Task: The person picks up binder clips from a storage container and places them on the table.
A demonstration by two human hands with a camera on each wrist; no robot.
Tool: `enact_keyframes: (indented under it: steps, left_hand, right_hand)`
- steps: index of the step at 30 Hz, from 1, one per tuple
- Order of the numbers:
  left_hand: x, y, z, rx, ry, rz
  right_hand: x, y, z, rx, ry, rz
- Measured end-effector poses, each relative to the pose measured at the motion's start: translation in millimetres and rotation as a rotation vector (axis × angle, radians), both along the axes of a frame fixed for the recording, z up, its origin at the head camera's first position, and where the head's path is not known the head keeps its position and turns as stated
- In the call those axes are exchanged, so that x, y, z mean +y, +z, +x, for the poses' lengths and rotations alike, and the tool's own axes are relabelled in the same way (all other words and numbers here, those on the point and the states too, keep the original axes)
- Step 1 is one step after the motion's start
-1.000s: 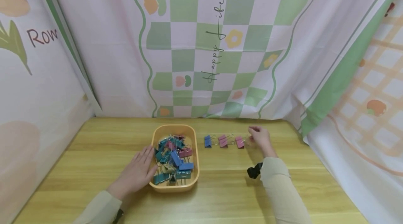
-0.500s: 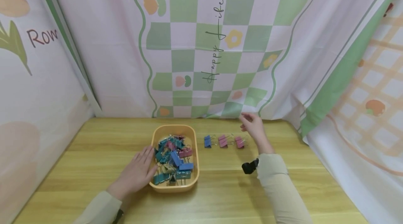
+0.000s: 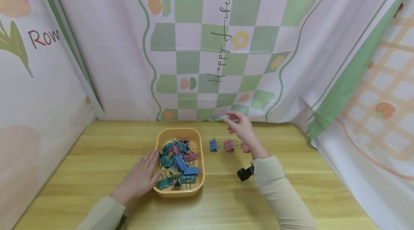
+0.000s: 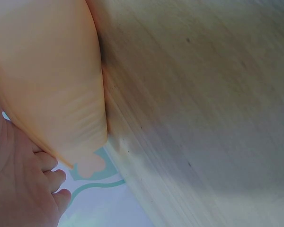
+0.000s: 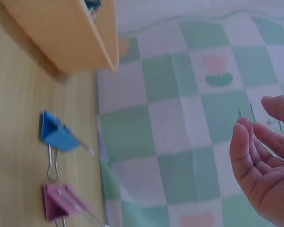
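A yellow plastic bin (image 3: 179, 194) stands on the table, holding a heap of binder clips (image 3: 181, 163) in teal, blue, pink and gold. My left hand (image 3: 142, 174) rests along the bin's left rim with straight fingers; in the left wrist view its fingertips (image 4: 57, 179) lie against the bin wall. To the right of the bin, a blue binder clip (image 3: 213, 145) and two pink ones stand in a row. Above the row hovers my right hand (image 3: 242, 129), fingers loosely bent and nothing between them. Its forearm partly covers the rightmost pink binder clip (image 3: 245, 147).
The wooden table (image 3: 106, 158) backs onto a hanging checkered cloth (image 3: 220, 43). More printed cloth hangs at the left and right sides. A black wrist camera (image 3: 245, 173) sticks out from the right sleeve.
My right hand has moved left from beside the rightmost pink binder clip, rising over the row toward the bin. That clip now stands free. The left hand has stayed put.
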State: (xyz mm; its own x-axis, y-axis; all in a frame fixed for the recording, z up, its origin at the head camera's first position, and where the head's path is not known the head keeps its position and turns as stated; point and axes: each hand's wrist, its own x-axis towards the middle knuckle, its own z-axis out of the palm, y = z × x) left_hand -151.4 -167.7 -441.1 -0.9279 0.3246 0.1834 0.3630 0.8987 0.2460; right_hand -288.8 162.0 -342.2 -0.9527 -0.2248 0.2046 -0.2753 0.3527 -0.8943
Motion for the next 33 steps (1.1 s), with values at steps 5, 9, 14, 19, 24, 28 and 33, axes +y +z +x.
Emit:
enact_keyframes:
  steps: [5, 9, 14, 19, 24, 28, 33]
  left_hand:
    - [-0.2, 0.1, -0.4, -0.006, 0.0, -0.001]
    - [-0.3, -0.6, -0.9, -0.011, 0.002, -0.003]
    - [-0.8, -2.3, -1.9, -0.007, 0.005, -0.009]
    - [-1.4, -3.4, -2.4, -0.008, 0.006, -0.011]
    - [-1.5, -3.5, -2.6, -0.006, 0.004, -0.011]
    - [-1.5, -3.1, -2.4, -0.006, 0.003, -0.01]
    - [-1.3, -2.1, -1.6, -0.002, 0.001, -0.008]
  right_hand:
    - [-18, -1.6, 4.8, -0.011, 0.06, 0.004]
    - [-31, -4.2, 10.1, -0.01, 0.107, 0.019]
    - [-47, -11.5, 16.5, -0.014, 0.164, 0.029]
    - [-63, 4.9, 44.3, -0.046, 0.218, 0.059]
    - [-73, 1.5, 53.7, -0.054, 0.304, 0.051]
    - [-79, -21.9, 46.2, -0.057, 0.345, 0.047]
    - [-87, -40.8, 44.2, -0.073, 0.351, 0.102]
